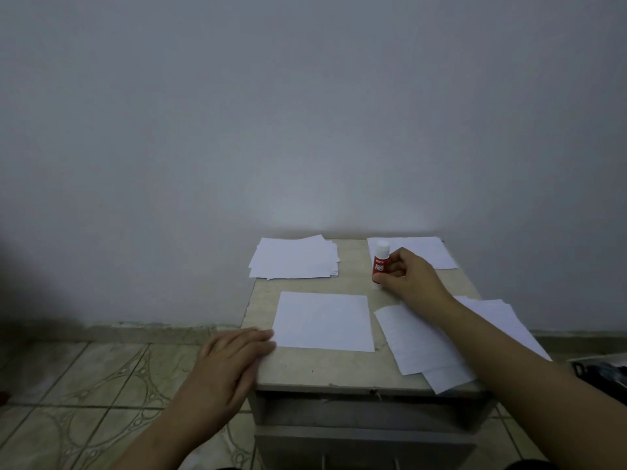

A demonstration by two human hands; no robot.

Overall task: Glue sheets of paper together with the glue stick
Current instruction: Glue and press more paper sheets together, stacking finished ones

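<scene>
A small table (305,371) with a pale, stone-like matte top stands against a plain grey wall (305,113); below its front edge are grey drawer fronts (363,442). The floor (84,385) is glossy tile with a curling line pattern.

All the paper is thin, white and rectangular. One sheet (324,322) lies flat and square to the front edge, in the middle of the top. A loose stack (294,258), its edges fanned unevenly, lies at the far left corner and overhangs the left edge. Another sheet (429,252) lies at the far right corner. A few overlapping sheets (417,344) lie askew on the right side, partly under the right forearm, with a corner reaching past the front edge.

The glue stick (380,262) is a short cylinder with a white cap, a red label with white lettering and a white base. It stands upright and capped on the table, near the far right sheet and behind the middle sheet.

The right hand (405,278) is just right of the stick, its fingers curled round the lower body, thumb near the base. The cap stands clear above the fingers.

The left hand (234,351) lies flat, palm down, at the table's left front edge, fingers straight and close together. Its fingertips (266,335) touch the near left corner of the middle sheet.
</scene>
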